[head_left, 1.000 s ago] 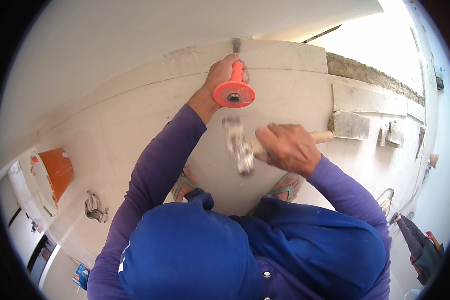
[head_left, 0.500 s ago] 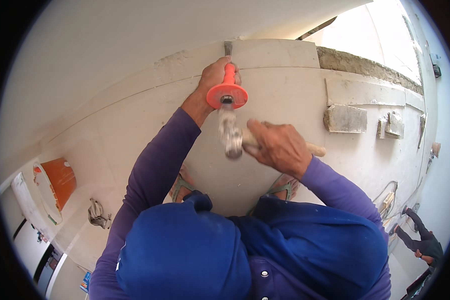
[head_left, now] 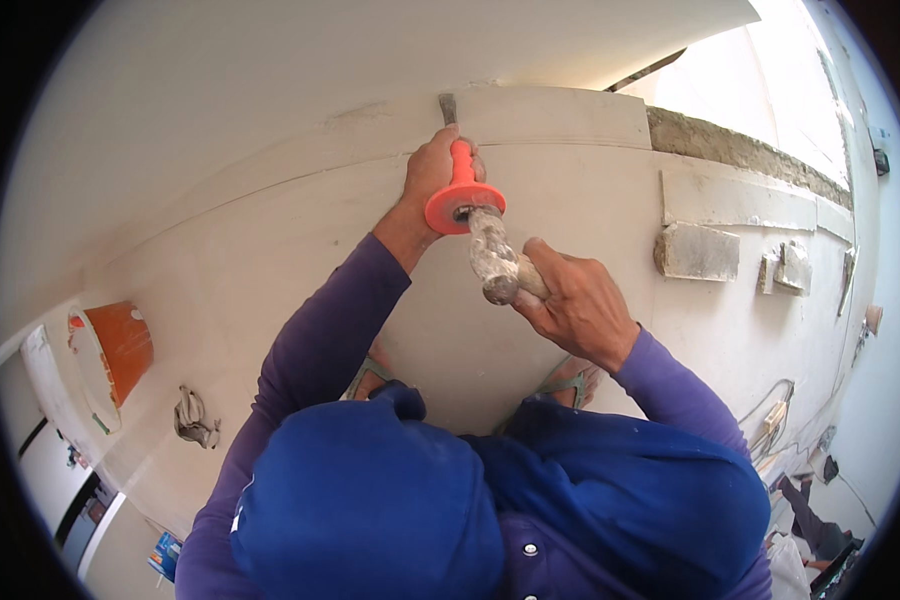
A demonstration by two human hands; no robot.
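My left hand point(head_left: 432, 172) is wrapped round the orange grip of a chisel point(head_left: 463, 162) with a round hand guard. Its flat metal blade points away from me, against the base strip point(head_left: 560, 112) along the foot of the wall. In my right hand point(head_left: 582, 300) is a hammer point(head_left: 492, 250), gripped by its wooden handle close to the head. The dusty hammer head lies right at the chisel's struck end, beside the guard; whether they touch I cannot tell. Most of the handle is hidden behind my fingers.
To the right, a dug-out strip point(head_left: 740, 145) runs along the wall, with a loose flat slab point(head_left: 735, 200) and broken pieces point(head_left: 698, 252) near it. An orange bucket point(head_left: 118, 350) lies at left near a crumpled cloth point(head_left: 196, 418). Another person point(head_left: 820, 525) is at far right.
The hammer head has shifted right and up against the chisel's end. The chisel has tilted slightly, its guard moving a little right and down. The person at far right has moved lower.
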